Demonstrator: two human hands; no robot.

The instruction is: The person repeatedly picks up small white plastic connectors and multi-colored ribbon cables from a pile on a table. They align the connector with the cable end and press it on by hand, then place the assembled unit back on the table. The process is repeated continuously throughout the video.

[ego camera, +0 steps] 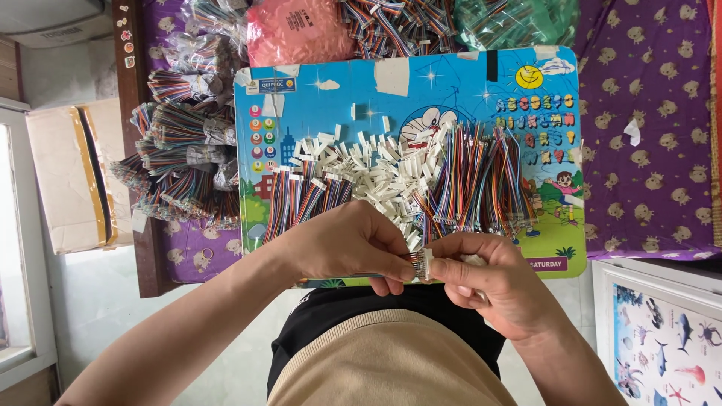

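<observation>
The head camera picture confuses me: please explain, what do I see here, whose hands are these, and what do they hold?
The one picture comes from a camera worn on a person's head, looking down, so both hands are that person's own. There is no machine. The left hand and right hand meet in front of the body and pinch one small white connector with thin wires between the fingertips. Beyond them lies a colourful cartoon board. On it are a pile of white connectors and loose multicoloured wires. Left of the board lie tied wire bundles; above it are bags, one pink. A purple patterned cloth lies underneath.
</observation>
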